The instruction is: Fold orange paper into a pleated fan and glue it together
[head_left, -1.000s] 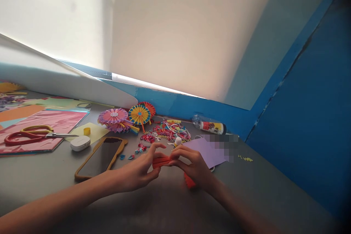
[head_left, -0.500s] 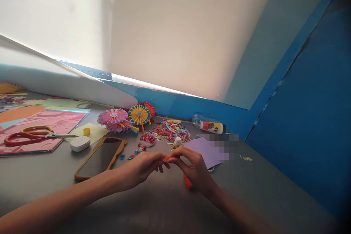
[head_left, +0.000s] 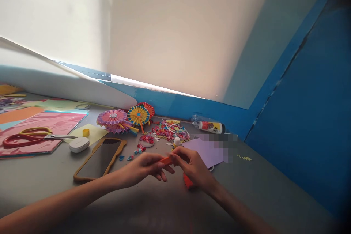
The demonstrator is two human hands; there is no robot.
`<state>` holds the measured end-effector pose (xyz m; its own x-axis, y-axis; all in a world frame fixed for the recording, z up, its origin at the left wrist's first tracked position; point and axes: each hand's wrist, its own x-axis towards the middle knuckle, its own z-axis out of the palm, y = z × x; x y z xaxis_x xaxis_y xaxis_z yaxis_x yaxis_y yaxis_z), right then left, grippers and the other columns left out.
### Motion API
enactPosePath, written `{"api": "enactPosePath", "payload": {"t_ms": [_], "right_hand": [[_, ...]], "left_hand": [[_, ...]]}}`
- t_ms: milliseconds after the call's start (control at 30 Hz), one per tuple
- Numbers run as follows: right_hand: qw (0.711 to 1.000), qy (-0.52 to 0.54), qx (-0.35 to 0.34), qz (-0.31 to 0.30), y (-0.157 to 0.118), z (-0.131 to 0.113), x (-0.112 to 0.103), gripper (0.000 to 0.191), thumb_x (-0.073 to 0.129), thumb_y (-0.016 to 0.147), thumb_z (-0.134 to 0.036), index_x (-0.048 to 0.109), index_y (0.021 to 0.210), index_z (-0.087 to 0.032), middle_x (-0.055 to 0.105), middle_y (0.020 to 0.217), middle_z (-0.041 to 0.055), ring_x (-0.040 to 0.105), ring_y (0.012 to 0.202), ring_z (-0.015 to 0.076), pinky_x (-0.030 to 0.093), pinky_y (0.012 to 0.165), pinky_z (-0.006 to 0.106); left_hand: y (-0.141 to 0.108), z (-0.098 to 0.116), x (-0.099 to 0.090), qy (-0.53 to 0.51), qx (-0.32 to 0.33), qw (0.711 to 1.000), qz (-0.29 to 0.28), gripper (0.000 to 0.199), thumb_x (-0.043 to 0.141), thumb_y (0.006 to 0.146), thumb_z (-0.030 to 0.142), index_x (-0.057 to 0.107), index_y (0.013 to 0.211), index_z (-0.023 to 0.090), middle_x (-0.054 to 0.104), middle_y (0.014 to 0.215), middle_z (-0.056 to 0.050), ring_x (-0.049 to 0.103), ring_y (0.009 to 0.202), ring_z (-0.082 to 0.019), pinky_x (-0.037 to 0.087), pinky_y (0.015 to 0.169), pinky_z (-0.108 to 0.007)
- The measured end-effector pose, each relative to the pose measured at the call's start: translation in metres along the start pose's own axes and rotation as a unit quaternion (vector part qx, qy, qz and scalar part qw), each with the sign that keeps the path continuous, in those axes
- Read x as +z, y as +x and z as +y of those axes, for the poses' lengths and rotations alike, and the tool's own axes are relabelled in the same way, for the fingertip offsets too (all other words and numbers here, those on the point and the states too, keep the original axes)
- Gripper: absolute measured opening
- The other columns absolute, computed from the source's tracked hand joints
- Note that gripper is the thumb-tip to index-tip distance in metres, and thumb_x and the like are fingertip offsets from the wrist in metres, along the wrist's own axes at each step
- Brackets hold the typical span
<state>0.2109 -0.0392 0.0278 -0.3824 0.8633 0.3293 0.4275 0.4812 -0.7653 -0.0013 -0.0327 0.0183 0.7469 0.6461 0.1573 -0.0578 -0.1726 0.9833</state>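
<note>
Between my two hands is a narrow strip of folded orange paper, held above the grey table. My left hand pinches its left end between thumb and fingers, the other fingers hanging loosely below. My right hand grips the other end with thumb and forefinger, covering part of it. Under the right hand a red-orange folded piece lies on the table, partly hidden by the hand. Just behind the right hand stands a glue stick, and a purple paper sheet lies beyond the knuckles.
A phone in a brown case, a white case, a yellow cap and red-handled scissors lie left. Pleated paper fans, paper scraps and a plastic bottle line the back, near the blue wall.
The orange strip has tilted and shows more of its length between my fingers. My left thumb has come down along it. The view has shifted slightly.
</note>
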Motion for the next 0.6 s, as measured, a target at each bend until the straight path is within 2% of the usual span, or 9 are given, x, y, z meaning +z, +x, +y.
{"api": "enactPosePath", "payload": {"t_ms": [100,233,367,467,533,600], "right_hand": [[1.000,-0.024,0.011,-0.014,0.000,0.000,0.002,0.039,0.041,0.098,-0.045,0.055,0.073,-0.018,0.052,0.067,-0.0026,0.046,0.062,0.0114,0.034,0.057,0.024],[0.997,-0.059,-0.009,-0.040,-0.004,-0.001,0.009,0.040,0.039,0.099,-0.042,0.049,0.069,-0.018,0.048,0.062,-0.0037,0.041,0.058,0.0102,0.029,0.053,0.025],[0.994,-0.090,-0.036,-0.054,-0.007,-0.002,0.013,0.039,0.039,0.100,-0.039,0.047,0.067,-0.018,0.045,0.060,-0.0048,0.038,0.055,0.0091,0.027,0.053,0.025],[0.993,-0.089,-0.039,-0.059,-0.006,-0.003,0.012,0.040,0.038,0.100,-0.038,0.048,0.067,-0.018,0.047,0.061,-0.0045,0.038,0.055,0.0087,0.028,0.053,0.024],[0.994,-0.090,-0.038,-0.054,-0.004,-0.002,0.010,0.039,0.038,0.100,-0.038,0.048,0.068,-0.018,0.048,0.062,-0.0040,0.039,0.056,0.0090,0.028,0.053,0.024],[0.994,-0.098,-0.033,-0.043,-0.003,-0.001,0.008,0.039,0.040,0.099,-0.039,0.047,0.067,-0.018,0.046,0.062,-0.0040,0.038,0.057,0.0095,0.027,0.054,0.024]], "left_hand": [[0.000,0.004,0.002,-0.042,-0.029,0.998,-0.028,0.032,0.050,0.097,0.035,0.061,0.119,0.015,0.066,0.117,-0.014,0.065,0.086,-0.014,0.048,0.080,-0.026],[0.000,0.002,0.004,-0.031,-0.050,0.997,-0.051,0.038,0.044,0.098,0.042,0.063,0.111,0.013,0.068,0.111,-0.014,0.067,0.084,-0.016,0.049,0.076,-0.026],[0.000,-0.006,0.008,0.005,-0.029,0.999,-0.032,0.043,0.043,0.097,0.047,0.063,0.104,0.010,0.071,0.093,-0.013,0.068,0.085,-0.020,0.050,0.075,-0.029],[0.000,-0.008,0.010,0.026,-0.027,0.999,-0.007,0.042,0.043,0.096,0.048,0.061,0.103,0.010,0.071,0.084,-0.011,0.068,0.071,-0.017,0.051,0.066,-0.027],[0.000,-0.009,0.009,0.022,-0.029,0.999,-0.009,0.041,0.045,0.096,0.047,0.061,0.104,0.011,0.071,0.089,-0.012,0.068,0.071,-0.017,0.051,0.066,-0.027],[-0.001,-0.008,0.008,0.010,-0.038,0.999,-0.024,0.039,0.047,0.095,0.046,0.061,0.104,0.011,0.070,0.097,-0.013,0.069,0.082,-0.020,0.052,0.073,-0.029]]}}
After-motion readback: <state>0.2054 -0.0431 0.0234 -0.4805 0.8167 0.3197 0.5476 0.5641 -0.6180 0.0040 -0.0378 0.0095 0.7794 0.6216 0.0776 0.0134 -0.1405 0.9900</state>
